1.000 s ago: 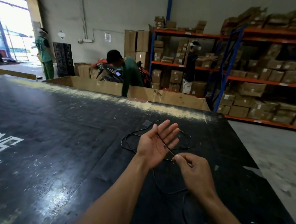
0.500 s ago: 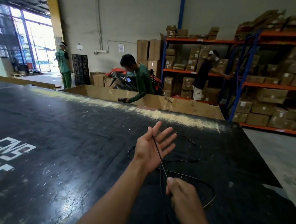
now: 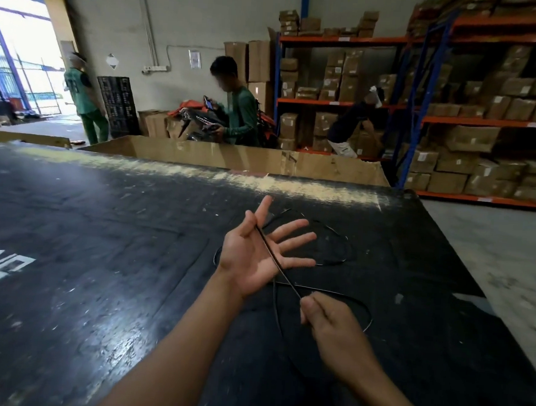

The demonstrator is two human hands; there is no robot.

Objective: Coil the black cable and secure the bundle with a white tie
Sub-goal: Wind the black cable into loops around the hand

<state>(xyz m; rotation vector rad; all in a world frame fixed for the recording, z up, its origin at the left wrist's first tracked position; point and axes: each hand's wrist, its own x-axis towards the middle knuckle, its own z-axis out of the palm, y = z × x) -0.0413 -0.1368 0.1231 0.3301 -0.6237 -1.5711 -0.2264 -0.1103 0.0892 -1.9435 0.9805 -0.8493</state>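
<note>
Pinching the thin black cable (image 3: 280, 268) taut, the right hand (image 3: 331, 327) is closing thumb and fingers on it; the left hand (image 3: 257, 252) is lying palm-up, fingers splayed, cable crossing its palm, slack loops resting on the black table (image 3: 100, 255).

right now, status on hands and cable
Left hand open, palm up, black cable across it. Right hand pinching the cable taut. Loose loops on black table. No tie seen.

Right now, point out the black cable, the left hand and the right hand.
black cable (image 3: 282, 276): head view, taut stretch between the hands.
left hand (image 3: 250, 258): head view, middle of open palm.
right hand (image 3: 335, 335): head view, back of hand.
</note>
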